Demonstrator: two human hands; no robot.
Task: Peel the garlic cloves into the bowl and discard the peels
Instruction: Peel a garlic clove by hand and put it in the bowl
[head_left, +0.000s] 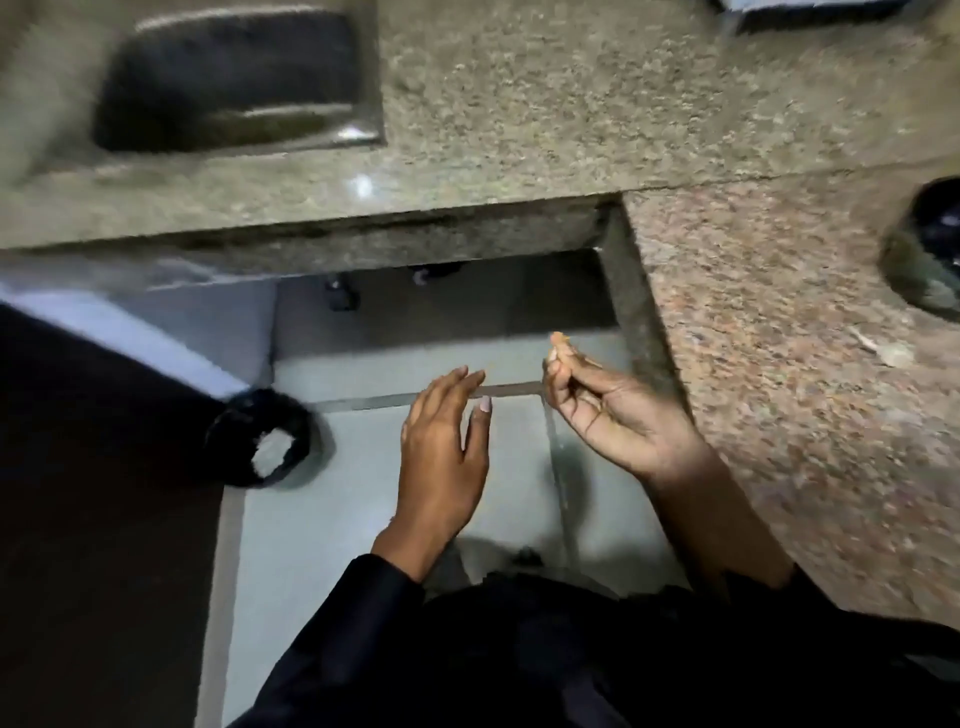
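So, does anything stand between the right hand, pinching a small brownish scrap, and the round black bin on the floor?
Only the open left hand lies between the right hand and the round black bin; nothing else visible.

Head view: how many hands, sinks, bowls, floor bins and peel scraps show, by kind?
Hands: 2, left hand, right hand
Sink: 1
Bowl: 1
Floor bin: 1
Peel scraps: 2, one in right grip, one on counter
Total: 7
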